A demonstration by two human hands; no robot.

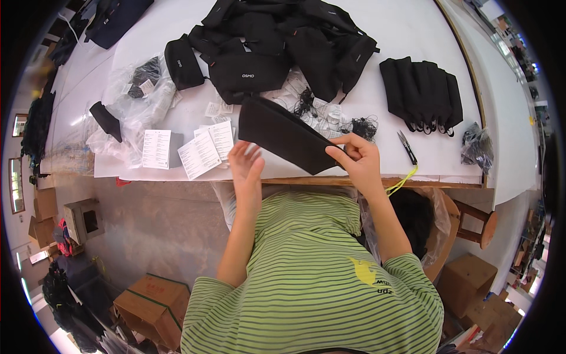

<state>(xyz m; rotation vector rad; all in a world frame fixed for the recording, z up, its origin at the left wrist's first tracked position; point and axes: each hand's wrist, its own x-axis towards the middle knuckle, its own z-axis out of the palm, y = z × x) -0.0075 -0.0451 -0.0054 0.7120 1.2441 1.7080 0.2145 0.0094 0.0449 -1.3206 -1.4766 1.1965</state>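
Observation:
My right hand (358, 157) pinches one end of a black fabric pouch (283, 137) between thumb and fingers. The pouch hangs slanted over the front edge of the table, its long slit-like mouth along the upper side. By the pouch's lower left edge is my left hand (246, 168), its fingers apart and slightly curled, holding nothing. Left of that hand lie white printed cards (199, 154) and a stack of similar cards (157, 148). Behind the pouch are white tags (333, 112) and tangled black cords (364, 127).
A large heap of black pouches (253, 74) covers the back middle of the white table (407, 17). More pouches (421, 91) lie in a row at right, near thread snippers (407, 147) with a yellow cord. Clear plastic bags (138, 109) lie at left; a cardboard box (150, 307) stands below.

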